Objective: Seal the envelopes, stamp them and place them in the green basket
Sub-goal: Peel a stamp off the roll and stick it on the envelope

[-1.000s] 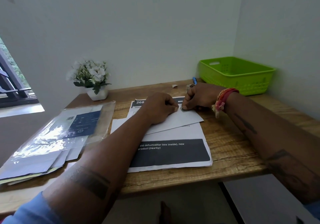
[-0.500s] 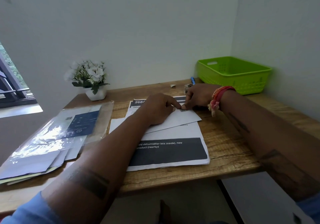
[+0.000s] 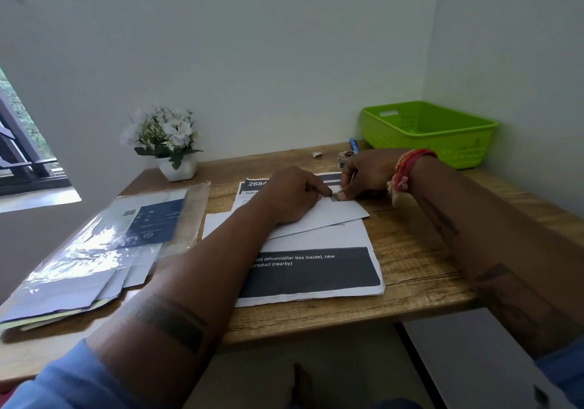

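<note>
A white envelope lies on printed sheets in the middle of the wooden table. A small grey stamp sits at its far edge. My left hand rests on the envelope, fingers curled, index fingertip pressing beside the stamp. My right hand pinches the stamp against the envelope with thumb and fingertips. The green basket stands at the back right corner and looks empty.
A stack of envelopes and papers under a clear plastic sleeve lies at the left. A white flower pot stands by the wall. A blue pen, a small scrap and a small item lie near the basket.
Both hands stay together at the envelope's far edge. The stamp now shows between the fingertips. The camera has shifted slightly.
</note>
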A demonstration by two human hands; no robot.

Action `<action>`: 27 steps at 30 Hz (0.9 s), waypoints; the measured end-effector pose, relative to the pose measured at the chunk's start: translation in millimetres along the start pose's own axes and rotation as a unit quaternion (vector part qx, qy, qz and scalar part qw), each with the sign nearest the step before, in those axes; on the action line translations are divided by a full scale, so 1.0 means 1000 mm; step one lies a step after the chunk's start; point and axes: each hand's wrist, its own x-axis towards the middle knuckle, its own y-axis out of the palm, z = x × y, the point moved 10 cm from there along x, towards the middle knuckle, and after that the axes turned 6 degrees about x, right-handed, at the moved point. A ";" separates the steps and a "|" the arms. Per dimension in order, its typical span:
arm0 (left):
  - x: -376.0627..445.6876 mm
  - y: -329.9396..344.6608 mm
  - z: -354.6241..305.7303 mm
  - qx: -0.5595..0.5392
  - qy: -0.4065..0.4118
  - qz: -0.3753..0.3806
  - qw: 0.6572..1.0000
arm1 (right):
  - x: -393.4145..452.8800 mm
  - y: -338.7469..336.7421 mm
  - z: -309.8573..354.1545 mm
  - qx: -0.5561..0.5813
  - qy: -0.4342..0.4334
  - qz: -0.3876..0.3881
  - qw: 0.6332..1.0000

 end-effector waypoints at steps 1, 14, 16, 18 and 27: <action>0.000 0.000 0.000 -0.003 -0.002 0.001 1.000 | -0.002 0.000 -0.002 0.011 0.003 0.010 1.000; -0.001 -0.002 -0.001 -0.003 0.005 0.001 1.000 | 0.014 -0.003 -0.002 -0.140 0.047 -0.066 0.987; -0.002 -0.002 -0.002 -0.006 0.006 0.001 1.000 | 0.010 -0.004 0.000 -0.138 0.041 -0.069 0.987; -0.002 -0.002 -0.001 -0.010 0.006 0.000 1.000 | 0.008 -0.001 -0.002 -0.114 0.041 -0.047 0.992; -0.002 -0.002 -0.002 -0.012 -0.003 0.013 1.000 | 0.005 0.006 0.004 -0.068 0.012 0.018 0.997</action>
